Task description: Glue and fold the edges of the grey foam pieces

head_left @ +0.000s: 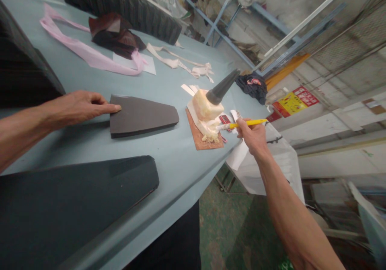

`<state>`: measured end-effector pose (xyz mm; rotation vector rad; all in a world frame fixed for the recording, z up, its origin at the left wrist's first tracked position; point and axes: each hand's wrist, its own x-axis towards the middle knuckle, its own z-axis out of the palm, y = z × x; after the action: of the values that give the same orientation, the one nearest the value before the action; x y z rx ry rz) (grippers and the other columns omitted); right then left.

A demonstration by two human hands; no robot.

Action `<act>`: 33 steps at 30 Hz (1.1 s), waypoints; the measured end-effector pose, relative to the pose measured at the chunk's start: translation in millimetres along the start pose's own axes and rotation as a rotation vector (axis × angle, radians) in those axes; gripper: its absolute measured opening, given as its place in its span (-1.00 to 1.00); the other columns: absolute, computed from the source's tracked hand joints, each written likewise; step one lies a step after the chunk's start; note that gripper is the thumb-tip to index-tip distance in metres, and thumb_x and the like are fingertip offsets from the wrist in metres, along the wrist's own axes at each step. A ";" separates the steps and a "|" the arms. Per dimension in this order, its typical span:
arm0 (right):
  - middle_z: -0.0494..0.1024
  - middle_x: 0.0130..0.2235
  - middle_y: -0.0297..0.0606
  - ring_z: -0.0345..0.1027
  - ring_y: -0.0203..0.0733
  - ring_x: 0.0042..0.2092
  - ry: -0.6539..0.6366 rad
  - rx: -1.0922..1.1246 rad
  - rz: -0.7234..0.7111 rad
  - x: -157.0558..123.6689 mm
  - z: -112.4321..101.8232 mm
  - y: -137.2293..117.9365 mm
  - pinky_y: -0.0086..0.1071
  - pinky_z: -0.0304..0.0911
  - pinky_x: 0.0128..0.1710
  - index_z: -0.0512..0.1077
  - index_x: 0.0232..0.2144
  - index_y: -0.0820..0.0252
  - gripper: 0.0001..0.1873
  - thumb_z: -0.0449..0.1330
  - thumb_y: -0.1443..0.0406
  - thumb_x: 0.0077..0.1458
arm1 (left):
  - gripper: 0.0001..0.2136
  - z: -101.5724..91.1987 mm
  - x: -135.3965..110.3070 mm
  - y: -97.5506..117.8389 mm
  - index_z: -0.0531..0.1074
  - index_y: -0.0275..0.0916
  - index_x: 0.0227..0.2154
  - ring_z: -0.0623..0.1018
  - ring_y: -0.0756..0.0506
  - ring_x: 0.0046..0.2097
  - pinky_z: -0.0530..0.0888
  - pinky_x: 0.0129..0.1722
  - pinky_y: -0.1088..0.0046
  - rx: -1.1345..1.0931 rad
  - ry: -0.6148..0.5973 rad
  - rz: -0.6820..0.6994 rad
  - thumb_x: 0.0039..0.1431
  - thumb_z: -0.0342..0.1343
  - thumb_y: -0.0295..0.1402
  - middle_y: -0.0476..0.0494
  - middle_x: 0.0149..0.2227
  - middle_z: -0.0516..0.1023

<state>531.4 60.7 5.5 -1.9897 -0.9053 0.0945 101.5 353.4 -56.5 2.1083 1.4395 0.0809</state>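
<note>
My left hand [81,107] pinches the left end of a dark grey tapered pad [143,115] lying flat on the table. My right hand [252,135] is closed around a yellow-handled brush [250,123]. Its bristle end reaches the whitish, crusted glue-like mass [211,131] at the foot of a cream-coloured block-shaped container [205,104]. A black cone-shaped nozzle [224,87] points up and right from that container. Under it lies a brown board [196,135]. Nearer to me, a larger dark tapered piece [78,205] rests on the table.
On the blue-green tabletop [169,157] lie a pink fabric strip [81,55], dark brown cloth [114,35] and cream strips [177,63]. A long row of stacked black pieces [126,9] stands behind. Dark stacks [24,61] rise at left. Dark cloth [253,86] sits at the far end.
</note>
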 end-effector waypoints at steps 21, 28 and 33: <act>0.47 -0.53 -0.38 0.34 -0.32 -0.49 -0.016 0.073 0.036 -4.7 -4.6 8.7 -0.39 0.46 -0.48 0.53 -0.35 0.19 -0.36 0.47 -0.23 -0.09 | -0.31 -1.0 -2.3 1.4 0.58 -0.17 -0.24 0.57 -0.25 -0.17 0.35 -0.21 0.34 0.003 -0.001 -0.008 -0.05 0.04 0.39 -0.13 -0.29 0.63; 0.48 -0.53 -0.39 0.33 -0.33 -0.51 0.012 0.067 0.015 -9.7 -20.6 6.4 -0.40 0.41 -0.50 0.54 -0.35 0.20 -0.41 0.47 -0.19 -0.04 | -0.24 0.4 2.9 -3.6 0.58 -0.17 -0.19 0.58 -0.28 -0.12 0.38 -0.17 0.32 0.015 -0.013 0.010 -0.06 0.02 0.44 -0.16 -0.24 0.65; 0.56 -0.46 -0.36 0.35 -0.35 -0.51 -0.048 0.098 -0.060 -17.7 -18.6 1.2 -0.42 0.36 -0.49 0.60 -0.26 0.19 -0.38 0.49 -0.22 -0.02 | -0.25 -0.5 2.1 -3.3 0.59 -0.19 -0.18 0.58 -0.26 -0.13 0.37 -0.17 0.33 0.027 -0.011 0.005 -0.03 0.01 0.43 -0.15 -0.27 0.65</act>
<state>526.6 36.0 10.3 -1.8750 -0.9721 0.1512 99.4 356.3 -58.3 2.1307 1.4366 0.0526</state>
